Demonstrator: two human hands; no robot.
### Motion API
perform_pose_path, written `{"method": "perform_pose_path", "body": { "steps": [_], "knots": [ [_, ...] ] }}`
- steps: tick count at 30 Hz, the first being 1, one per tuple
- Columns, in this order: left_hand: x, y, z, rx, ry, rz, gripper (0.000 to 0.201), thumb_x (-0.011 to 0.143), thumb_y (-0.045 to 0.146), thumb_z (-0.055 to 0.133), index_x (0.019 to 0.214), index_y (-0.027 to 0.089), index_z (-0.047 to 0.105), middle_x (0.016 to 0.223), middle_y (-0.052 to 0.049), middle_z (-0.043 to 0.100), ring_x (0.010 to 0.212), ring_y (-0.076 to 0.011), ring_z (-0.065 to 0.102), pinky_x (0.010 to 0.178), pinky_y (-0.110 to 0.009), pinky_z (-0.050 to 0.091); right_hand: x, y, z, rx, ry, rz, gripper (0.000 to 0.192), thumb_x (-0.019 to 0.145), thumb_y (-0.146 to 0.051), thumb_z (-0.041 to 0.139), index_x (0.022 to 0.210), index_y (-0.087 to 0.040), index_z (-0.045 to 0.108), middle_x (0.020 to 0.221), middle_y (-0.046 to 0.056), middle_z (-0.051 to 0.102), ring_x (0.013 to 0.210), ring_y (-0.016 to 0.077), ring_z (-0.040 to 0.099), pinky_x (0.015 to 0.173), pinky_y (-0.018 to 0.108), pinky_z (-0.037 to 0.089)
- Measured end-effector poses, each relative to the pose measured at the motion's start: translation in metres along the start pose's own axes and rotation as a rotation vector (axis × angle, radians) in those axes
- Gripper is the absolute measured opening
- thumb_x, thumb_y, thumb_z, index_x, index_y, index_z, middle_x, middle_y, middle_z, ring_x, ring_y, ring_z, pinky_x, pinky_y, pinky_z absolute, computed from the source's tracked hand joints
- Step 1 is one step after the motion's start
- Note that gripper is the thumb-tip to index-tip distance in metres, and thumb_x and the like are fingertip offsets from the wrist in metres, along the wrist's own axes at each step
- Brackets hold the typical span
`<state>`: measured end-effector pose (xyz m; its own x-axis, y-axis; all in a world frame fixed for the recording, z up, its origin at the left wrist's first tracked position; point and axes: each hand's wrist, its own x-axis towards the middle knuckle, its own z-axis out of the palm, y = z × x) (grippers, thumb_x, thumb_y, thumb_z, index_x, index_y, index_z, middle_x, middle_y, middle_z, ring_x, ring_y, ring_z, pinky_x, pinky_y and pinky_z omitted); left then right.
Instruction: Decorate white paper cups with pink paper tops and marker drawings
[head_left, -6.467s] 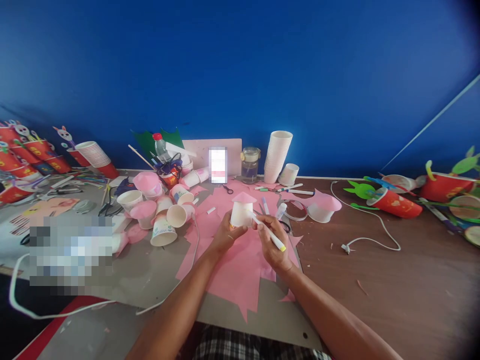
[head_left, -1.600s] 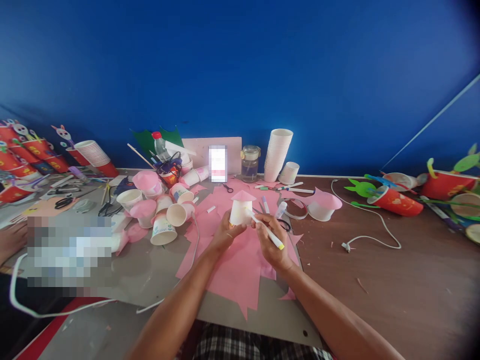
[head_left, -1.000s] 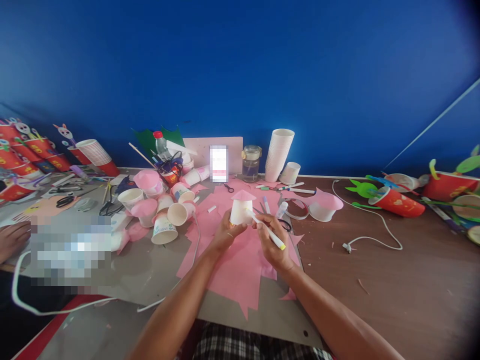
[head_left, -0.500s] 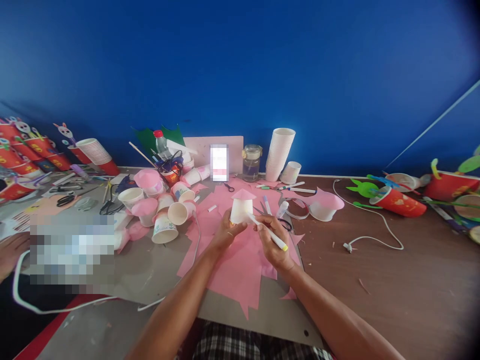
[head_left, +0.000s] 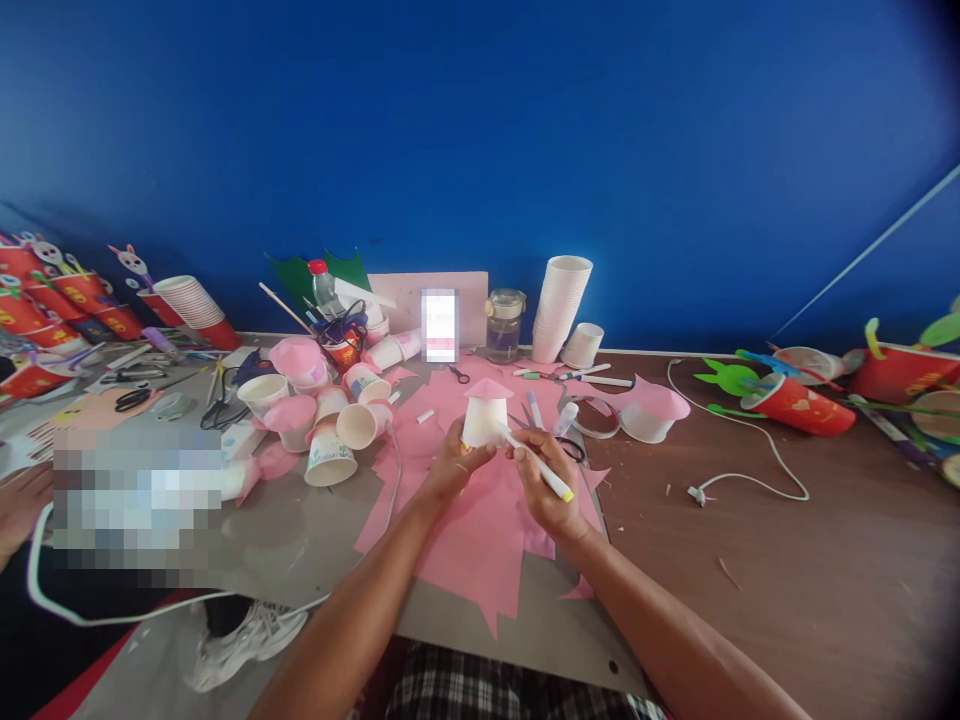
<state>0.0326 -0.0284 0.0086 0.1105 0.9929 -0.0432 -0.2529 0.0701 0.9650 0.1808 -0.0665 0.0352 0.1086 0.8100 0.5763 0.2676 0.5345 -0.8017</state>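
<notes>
The little white cup (head_left: 484, 425) is standing upside down, held just above the pink paper (head_left: 480, 520) in the middle of the worktop (head_left: 750, 560). It is already wearing a pink paper hat (head_left: 487, 389), pointed like a roof, so that part looks done. The left hand (head_left: 454, 468) is wrapping its grip round the low side of the cup, fingers closed on it and holding it steady. The right hand (head_left: 546, 478) is pinching a white pen (head_left: 536, 465) with a yellow end, fingers shut tight on it, and the pen's tip is touching the cup's side. It looks like drawing on the cup is the part going on now. The cup is too small here to tell whether any marks are on it yet, so I cannot say how much drawing is left.

Around the cup, the pink paper is lying cut into jagged bits. More cups (head_left: 330, 415) are lying in a heap to the left, some with pink tops and some plain, so more may be waiting. Another cup with a pink hat (head_left: 652, 412) is sitting to the right. A tall stack of white cups (head_left: 559, 310) is standing at the back by a glass jar (head_left: 504, 326). A white cable (head_left: 750, 470) is curling over the brown part of the worktop. Red cups (head_left: 799, 408) with green shapes are lying far right. At the far left edge, another person's hand (head_left: 19, 505) is resting.
</notes>
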Motion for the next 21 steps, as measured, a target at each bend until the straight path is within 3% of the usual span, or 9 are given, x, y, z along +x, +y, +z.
{"method": "perform_pose_path", "body": {
  "steps": [21],
  "knots": [
    [-0.0005,0.0017,0.0,0.03,-0.075,-0.011,0.053,0.071,0.036,0.078,0.115,0.019,0.054,0.105,-0.007,0.066,0.1,-0.0242,0.061,0.09,-0.037,0.046,0.0013,0.0031,0.0011,-0.055,0.001,0.003,0.015,0.09,-0.029,0.05,0.097,-0.021,0.061,0.086,0.005,0.067,0.072,0.017,0.063,0.063,0.03,0.051]
  ]
}}
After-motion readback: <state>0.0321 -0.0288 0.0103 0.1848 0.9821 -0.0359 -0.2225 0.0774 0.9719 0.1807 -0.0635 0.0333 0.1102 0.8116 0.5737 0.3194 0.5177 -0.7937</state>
